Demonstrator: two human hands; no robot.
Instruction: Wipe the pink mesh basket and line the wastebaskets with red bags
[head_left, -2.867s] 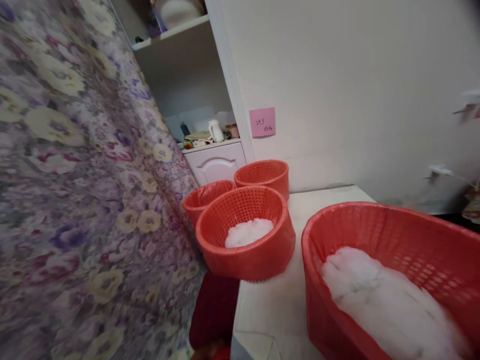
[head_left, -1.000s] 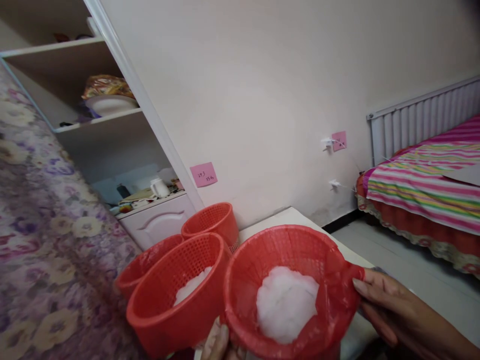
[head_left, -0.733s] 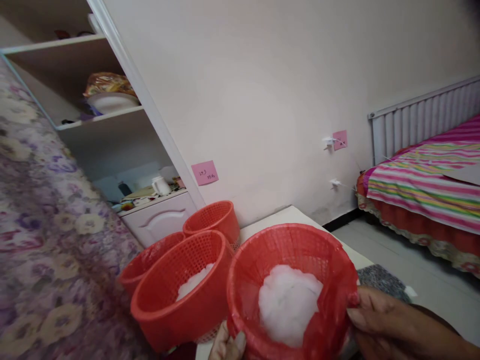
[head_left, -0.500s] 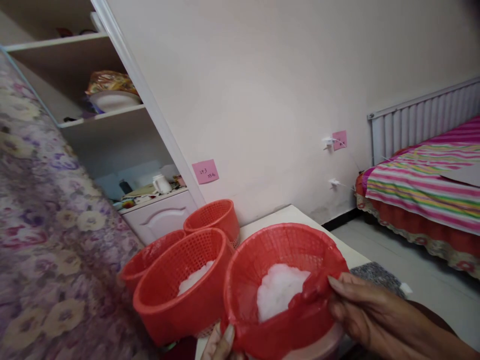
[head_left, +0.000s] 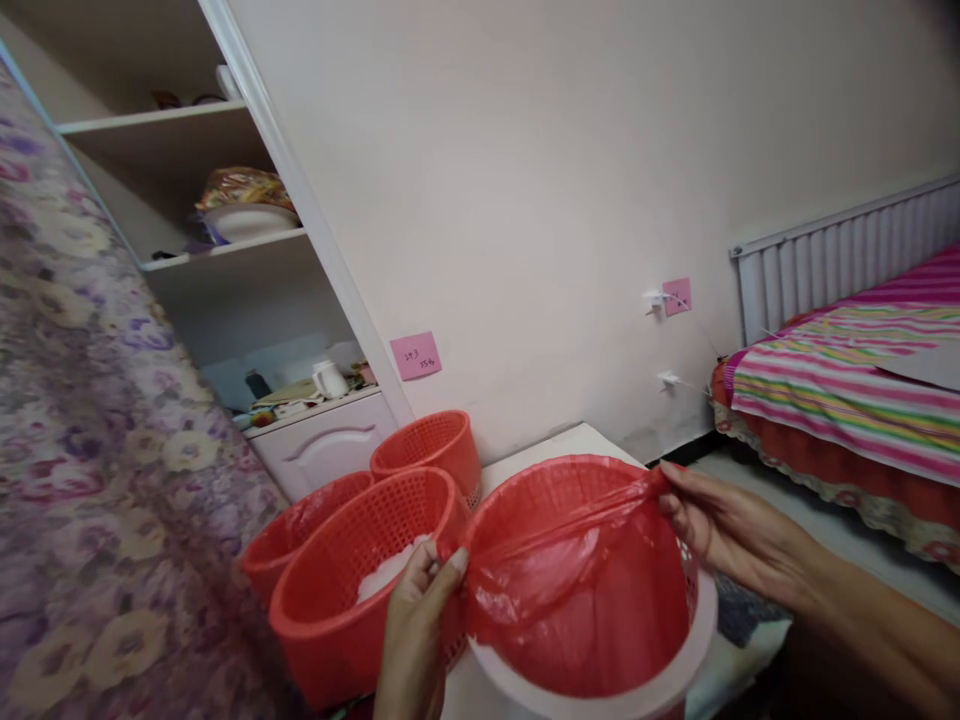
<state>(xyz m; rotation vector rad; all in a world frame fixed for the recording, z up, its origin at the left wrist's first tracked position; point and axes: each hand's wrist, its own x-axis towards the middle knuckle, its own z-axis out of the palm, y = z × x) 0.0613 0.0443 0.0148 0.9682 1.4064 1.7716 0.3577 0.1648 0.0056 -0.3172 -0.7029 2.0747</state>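
A thin red plastic bag (head_left: 555, 570) lines the nearest basket (head_left: 702, 625) and is stretched across its opening. My left hand (head_left: 420, 610) pinches the bag's edge at the basket's left side. On the right, my right hand (head_left: 724, 515) grips the edge between thumb and fingers, above the rim. The basket's near rim shows bare and pale pink. Whatever lies at its bottom is hidden behind the bag. Left of it stands another red basket (head_left: 322, 635) with a white mass (head_left: 394, 567) inside.
Two more red baskets, one at the back (head_left: 431, 440) and one at the left (head_left: 281, 535), stand close by on the white table (head_left: 540, 448). A floral curtain (head_left: 120, 430) hangs at left beside open shelves (head_left: 247, 245). A bed (head_left: 840, 370) is at right.
Both hands have lifted the bag's near edge off the rim and up, away from me. The near rim is now uncovered, and the white mass inside that basket is hidden.
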